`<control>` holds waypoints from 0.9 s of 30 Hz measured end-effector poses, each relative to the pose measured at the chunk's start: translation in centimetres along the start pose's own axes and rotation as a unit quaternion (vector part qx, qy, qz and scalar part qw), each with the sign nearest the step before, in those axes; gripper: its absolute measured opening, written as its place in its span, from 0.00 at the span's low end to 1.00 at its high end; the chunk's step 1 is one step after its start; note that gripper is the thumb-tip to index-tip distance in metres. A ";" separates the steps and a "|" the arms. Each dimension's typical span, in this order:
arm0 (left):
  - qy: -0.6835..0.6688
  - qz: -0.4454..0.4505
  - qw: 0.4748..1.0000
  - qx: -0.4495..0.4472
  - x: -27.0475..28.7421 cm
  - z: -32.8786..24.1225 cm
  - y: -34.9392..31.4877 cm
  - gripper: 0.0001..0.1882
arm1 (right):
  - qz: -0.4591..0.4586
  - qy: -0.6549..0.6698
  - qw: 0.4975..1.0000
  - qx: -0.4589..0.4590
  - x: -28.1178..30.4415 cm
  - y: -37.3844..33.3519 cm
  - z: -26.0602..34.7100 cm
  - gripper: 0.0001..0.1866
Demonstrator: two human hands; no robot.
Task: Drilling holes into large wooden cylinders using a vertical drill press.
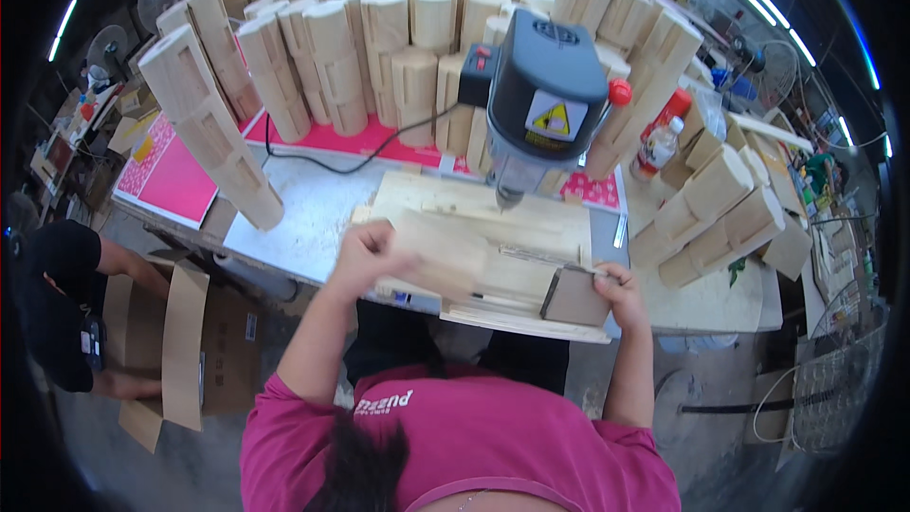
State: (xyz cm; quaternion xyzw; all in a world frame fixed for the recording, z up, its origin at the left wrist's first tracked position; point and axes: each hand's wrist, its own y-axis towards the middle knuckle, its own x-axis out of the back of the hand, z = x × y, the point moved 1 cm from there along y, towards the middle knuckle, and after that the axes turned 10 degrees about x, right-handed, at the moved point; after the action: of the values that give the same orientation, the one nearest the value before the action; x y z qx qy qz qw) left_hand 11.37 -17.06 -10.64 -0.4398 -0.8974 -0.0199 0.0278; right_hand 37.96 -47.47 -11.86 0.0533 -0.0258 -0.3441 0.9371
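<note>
My left hand (370,254) is closed on one end of a pale wooden block (441,251), smeared by motion, above the left part of a wooden jig (531,320). At the jig's right end, my right hand (621,294) has its fingers closed on the edge of a flat grey-brown block (578,294). Behind the jig stands a small drill press (545,85) with a dark housing. Its chuck (509,195) hangs over the wooden boards, apart from both hands.
Stacked wooden blocks (341,66) fill the back of the table, with a tall leaning stack (213,133) at left and shorter stacks (720,218) at right. A black cable (351,169) crosses the tabletop. A plastic bottle (657,147) stands right. Lower left, another person reaches into a carton (223,351).
</note>
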 end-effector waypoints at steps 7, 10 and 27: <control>-0.175 -0.089 0.964 0.179 -1.0 -4.0 -0.7 0.16 | 0.035 -0.131 0.979 0.153 -2.8 -0.5 4.3 0.10; -0.144 -0.080 0.969 0.184 -1.7 -2.9 -0.8 0.17 | 0.024 -0.092 0.977 0.188 -3.3 -0.6 4.2 0.10; 0.033 0.120 0.983 0.134 -7.0 1.9 1.8 0.21 | -0.002 -0.218 0.968 0.128 -4.2 2.0 -1.7 0.14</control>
State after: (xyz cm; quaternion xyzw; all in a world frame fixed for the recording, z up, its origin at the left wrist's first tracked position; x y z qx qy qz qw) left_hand 17.05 -21.35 -13.00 -0.5356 -0.8314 0.0899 0.1180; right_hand 36.20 -43.07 -13.35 0.0962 -0.2731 -0.3435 0.8934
